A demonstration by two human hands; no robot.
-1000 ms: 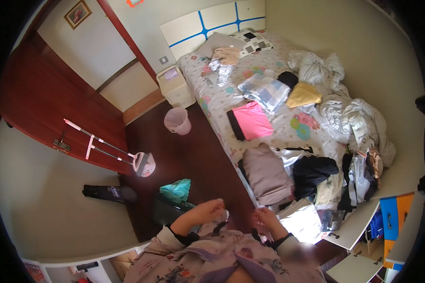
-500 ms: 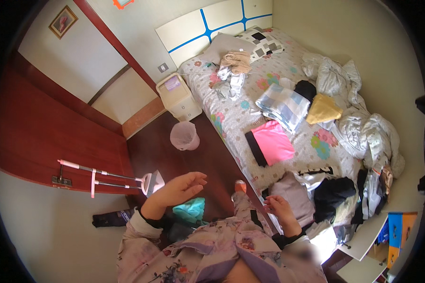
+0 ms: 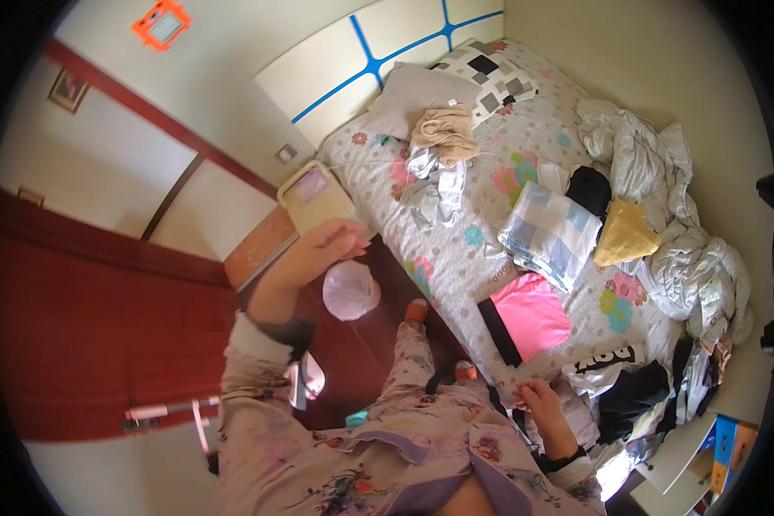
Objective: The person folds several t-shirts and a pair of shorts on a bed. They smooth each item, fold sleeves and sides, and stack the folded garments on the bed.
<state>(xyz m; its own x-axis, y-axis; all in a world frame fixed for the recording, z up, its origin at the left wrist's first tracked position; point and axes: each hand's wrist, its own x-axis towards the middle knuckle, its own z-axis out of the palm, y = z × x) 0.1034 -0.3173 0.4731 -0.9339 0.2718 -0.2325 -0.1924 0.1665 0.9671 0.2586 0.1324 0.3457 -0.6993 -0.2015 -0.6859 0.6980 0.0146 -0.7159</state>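
My left hand (image 3: pixel 340 239) is raised in front of me with its fingers stretched out, holding nothing. It appears between the cream nightstand (image 3: pixel 299 182) and the pink waste bin (image 3: pixel 351 292) on the floor. My right hand (image 3: pixel 540 401) hangs near the bed's edge, its fingers loosely bent and nothing visible in them. Nearest to it on the bed are a folded pink garment with a black band (image 3: pixel 531 316) and a heap of clothes with a black piece (image 3: pixel 632 397). Farther up lie a folded plaid cloth (image 3: pixel 550 232) and a folded yellow cloth (image 3: pixel 626 234).
The flowered bed (image 3: pixel 456 267) fills the right side, with a crumpled quilt (image 3: pixel 645 163) along the wall. Pillows (image 3: pixel 426 93) and a beige cloth (image 3: pixel 445 136) lie toward the headboard. A red door (image 3: pixel 112 318) stands left, with a pink-handled dustpan (image 3: pixel 308 383) near it.
I have stepped forward and the view has turned, bringing the nightstand and bin closer. My left hand has risen toward the nightstand; my right hand has moved lower along the bed's edge.
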